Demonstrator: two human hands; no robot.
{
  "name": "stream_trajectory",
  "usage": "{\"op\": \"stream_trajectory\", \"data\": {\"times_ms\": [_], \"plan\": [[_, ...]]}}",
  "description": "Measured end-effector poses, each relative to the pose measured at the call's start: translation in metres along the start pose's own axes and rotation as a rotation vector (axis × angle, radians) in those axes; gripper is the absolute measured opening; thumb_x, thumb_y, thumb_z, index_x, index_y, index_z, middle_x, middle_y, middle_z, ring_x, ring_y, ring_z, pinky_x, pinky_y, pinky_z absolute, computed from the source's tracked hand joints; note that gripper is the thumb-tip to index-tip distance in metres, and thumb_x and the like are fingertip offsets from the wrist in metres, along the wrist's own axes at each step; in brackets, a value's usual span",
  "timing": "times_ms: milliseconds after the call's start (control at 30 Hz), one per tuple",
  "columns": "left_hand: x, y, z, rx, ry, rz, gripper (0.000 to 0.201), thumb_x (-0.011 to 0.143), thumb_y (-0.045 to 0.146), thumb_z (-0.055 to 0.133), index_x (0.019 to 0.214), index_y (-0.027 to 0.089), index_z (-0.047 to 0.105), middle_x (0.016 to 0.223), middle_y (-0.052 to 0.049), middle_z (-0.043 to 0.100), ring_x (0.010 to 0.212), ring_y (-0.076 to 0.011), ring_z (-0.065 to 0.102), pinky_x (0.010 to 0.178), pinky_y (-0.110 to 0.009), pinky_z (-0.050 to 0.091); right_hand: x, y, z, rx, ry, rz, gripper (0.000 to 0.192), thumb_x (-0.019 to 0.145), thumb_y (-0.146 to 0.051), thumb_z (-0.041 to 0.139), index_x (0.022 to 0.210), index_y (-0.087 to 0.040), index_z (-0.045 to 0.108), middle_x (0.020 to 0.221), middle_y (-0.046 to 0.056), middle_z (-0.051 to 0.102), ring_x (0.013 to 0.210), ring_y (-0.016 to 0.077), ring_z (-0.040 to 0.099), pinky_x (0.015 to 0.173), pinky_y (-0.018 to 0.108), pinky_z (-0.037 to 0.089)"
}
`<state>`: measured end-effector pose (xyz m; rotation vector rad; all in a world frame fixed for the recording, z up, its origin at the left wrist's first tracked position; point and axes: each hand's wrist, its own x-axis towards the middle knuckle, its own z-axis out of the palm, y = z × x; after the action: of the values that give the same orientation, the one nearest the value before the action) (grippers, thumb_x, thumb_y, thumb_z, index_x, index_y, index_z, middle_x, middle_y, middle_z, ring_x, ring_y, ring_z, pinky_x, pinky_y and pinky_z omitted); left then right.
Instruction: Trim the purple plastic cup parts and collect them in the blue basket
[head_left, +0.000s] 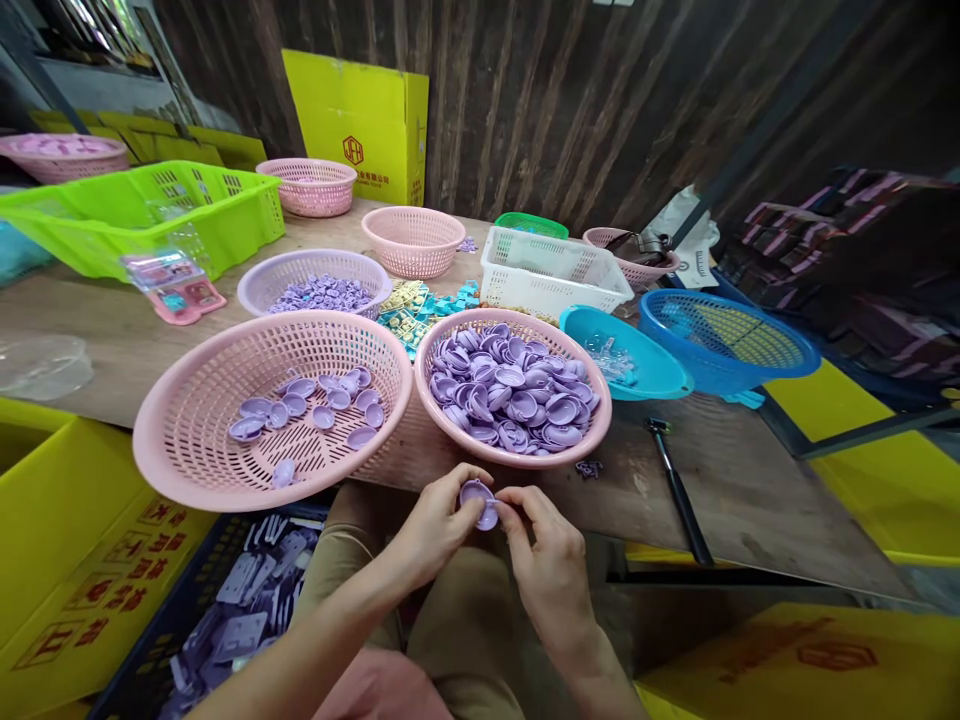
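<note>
Over the table's front edge, my left hand [444, 517] grips a small purple oval plastic piece [478, 492] by its rim. My right hand [541, 545] pinches at the right side of the same piece, fingertips closed; whether a smaller part sits between them is too small to make out. Just beyond my hands stands a pink basket [424, 385] heaped with similar purple pieces [517, 385]. To its left, a larger pink basket [169, 455] holds several more scattered purple pieces [322, 416]. Tiny purple bits [589, 468] lie on the table right of my hands.
A hammer [679, 490] rests at the right. Behind are a lilac basket [259, 275] of small purple parts, a white basket [555, 275], a turquoise bowl [660, 375] and a green crate [240, 215]. A dark crate [135, 650] of purple parts sits below left.
</note>
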<state>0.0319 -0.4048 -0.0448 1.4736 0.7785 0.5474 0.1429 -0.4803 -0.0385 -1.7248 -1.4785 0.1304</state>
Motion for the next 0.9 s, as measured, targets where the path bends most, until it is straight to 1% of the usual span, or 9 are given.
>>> {"op": "stream_trajectory", "data": {"times_ms": [67, 167, 233, 333, 400, 533, 667, 800, 900], "plan": [[0.001, 0.000, -0.001, 0.027, 0.048, 0.028, 0.018, 0.076, 0.022, 0.047, 0.086, 0.012, 0.058, 0.067, 0.000, 0.052, 0.055, -0.0078, 0.042, 0.047, -0.017, 0.033, 0.000, -0.001, -0.001, 0.007, -0.008, 0.018, 0.018, 0.085, -0.022, 0.042, 0.077, -0.018, 0.058, 0.069, 0.002, 0.061, 0.060, 0.0122, 0.057, 0.056, 0.022, 0.045], [-0.001, 0.004, 0.000, 0.089, 0.100, 0.067, 0.021, 0.079, 0.023, 0.044, 0.080, 0.012, 0.062, 0.065, -0.001, 0.056, 0.056, -0.0091, 0.045, 0.048, -0.017, 0.034, 0.001, -0.007, -0.004, 0.014, 0.031, 0.040, 0.016, 0.084, -0.024, 0.045, 0.077, -0.018, 0.059, 0.068, 0.001, 0.062, 0.058, 0.0112, 0.057, 0.054, 0.020, 0.045], [-0.003, 0.007, 0.003, 0.149, 0.116, 0.094, 0.022, 0.080, 0.023, 0.043, 0.082, 0.013, 0.063, 0.063, -0.001, 0.056, 0.054, -0.0091, 0.046, 0.048, -0.017, 0.035, 0.002, -0.011, -0.004, 0.008, 0.065, 0.030, 0.015, 0.084, -0.025, 0.047, 0.077, -0.018, 0.059, 0.068, 0.001, 0.062, 0.059, 0.0108, 0.057, 0.054, 0.020, 0.045], [-0.005, 0.008, 0.006, 0.228, 0.140, 0.141, 0.022, 0.080, 0.017, 0.042, 0.084, 0.015, 0.063, 0.062, 0.000, 0.059, 0.053, -0.0089, 0.048, 0.049, -0.018, 0.036, 0.004, -0.016, -0.001, -0.002, 0.089, 0.013, 0.016, 0.083, -0.025, 0.046, 0.075, -0.018, 0.058, 0.067, 0.001, 0.062, 0.058, 0.0105, 0.057, 0.054, 0.020, 0.045], [-0.006, 0.007, 0.007, 0.279, 0.159, 0.168, 0.022, 0.079, 0.014, 0.042, 0.084, 0.015, 0.063, 0.066, -0.001, 0.062, 0.054, -0.0093, 0.050, 0.052, -0.018, 0.038, 0.005, -0.016, 0.002, -0.004, 0.095, 0.014, 0.016, 0.083, -0.024, 0.046, 0.074, -0.018, 0.058, 0.066, 0.001, 0.062, 0.056, 0.0102, 0.056, 0.053, 0.020, 0.045], [-0.005, 0.005, 0.007, 0.372, 0.185, 0.221, 0.021, 0.080, 0.013, 0.041, 0.079, 0.016, 0.062, 0.072, -0.003, 0.065, 0.059, -0.0117, 0.056, 0.058, -0.020, 0.041, 0.005, -0.015, 0.005, 0.000, 0.098, 0.027, 0.016, 0.082, -0.023, 0.046, 0.073, -0.017, 0.058, 0.065, 0.001, 0.061, 0.056, 0.0102, 0.055, 0.052, 0.019, 0.044], [-0.005, 0.003, 0.008, 0.478, 0.217, 0.281, 0.021, 0.082, 0.013, 0.039, 0.076, 0.016, 0.059, 0.070, -0.003, 0.064, 0.059, -0.0126, 0.058, 0.057, -0.021, 0.042, 0.004, -0.015, 0.008, -0.019, 0.114, 0.035, 0.015, 0.082, -0.023, 0.046, 0.072, -0.018, 0.056, 0.063, 0.000, 0.059, 0.054, 0.0096, 0.053, 0.050, 0.019, 0.043], [-0.005, -0.002, 0.010, 0.646, 0.278, 0.379, 0.021, 0.083, 0.011, 0.036, 0.080, 0.014, 0.056, 0.072, -0.006, 0.063, 0.060, -0.0140, 0.058, 0.057, -0.023, 0.045, 0.003, -0.018, 0.012, -0.071, 0.159, -0.008, 0.015, 0.083, -0.019, 0.044, 0.071, -0.017, 0.053, 0.062, 0.000, 0.055, 0.054, 0.0095, 0.051, 0.052, 0.020, 0.041], [-0.006, -0.007, 0.010, 0.783, 0.311, 0.419, 0.021, 0.083, 0.011, 0.034, 0.083, 0.013, 0.054, 0.072, -0.007, 0.063, 0.062, -0.0151, 0.059, 0.057, -0.025, 0.048, 0.003, -0.018, 0.015, -0.094, 0.151, -0.035, 0.015, 0.083, -0.017, 0.042, 0.071, -0.017, 0.051, 0.062, 0.000, 0.054, 0.056, 0.0103, 0.050, 0.053, 0.021, 0.040]]}}
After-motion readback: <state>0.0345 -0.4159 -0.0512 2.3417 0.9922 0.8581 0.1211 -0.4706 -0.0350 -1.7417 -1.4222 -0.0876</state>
